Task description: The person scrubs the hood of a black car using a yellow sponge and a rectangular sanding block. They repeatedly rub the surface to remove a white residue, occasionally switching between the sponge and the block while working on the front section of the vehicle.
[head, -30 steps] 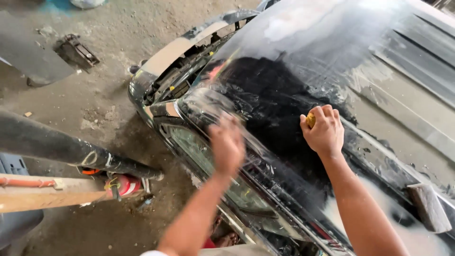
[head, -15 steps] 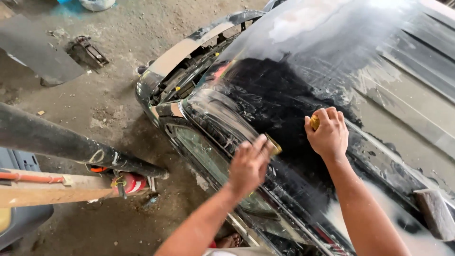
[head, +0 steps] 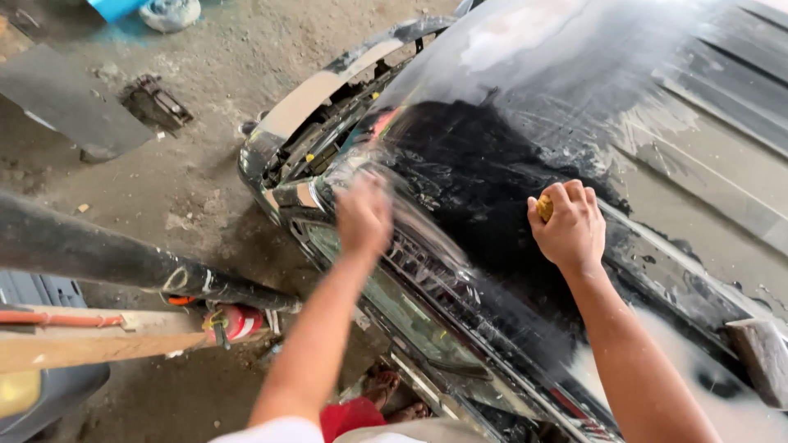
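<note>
Fingers (head: pixel 566 197) curled on yellow pad (head: pixel 545 207); left hand (head: pixel 364 215) blurred, grip unclear.

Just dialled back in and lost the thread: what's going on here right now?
A person is working on the front of a black car hood that is wet and streaked with pale residue. The left hand is on the hood's front edge, blurred by motion. The right hand presses a small yellow pad against the dark patch. Much of the hood looks dull grey. A red can lies on the floor nearby.
</note>
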